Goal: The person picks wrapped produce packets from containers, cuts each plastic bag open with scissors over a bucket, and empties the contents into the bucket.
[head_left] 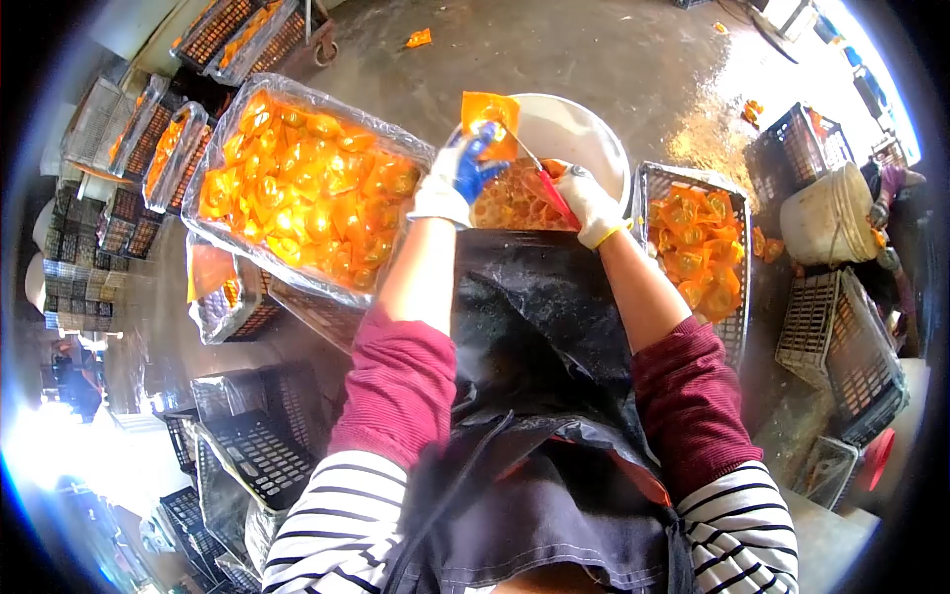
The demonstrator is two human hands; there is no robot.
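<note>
1. Left hand [457, 178], in a blue-and-white glove: fingers closed on the lower part of an orange packet [488, 111], held up over the near left part of a white bucket [586, 124]
2. Right hand [588, 201], in a pale glove: wrapped round a red-handled tool [558, 198], its thin shaft slanting up and left to the packet; whether the tip touches, cannot tell
3. Packet lies beyond the left hand's palm, up and left of the right hand
4. Bucket sits ahead of the black apron [529, 287], brownish-orange pieces [507, 201] inside, below both hands
5. Plastic-lined crate [307, 91], heaped with orange packets, just beside the left forearm; black crate [744, 247], more packets, beside the right
6. Far right: another person's hand [878, 214] near a second bucket [819, 220], well apart
</note>
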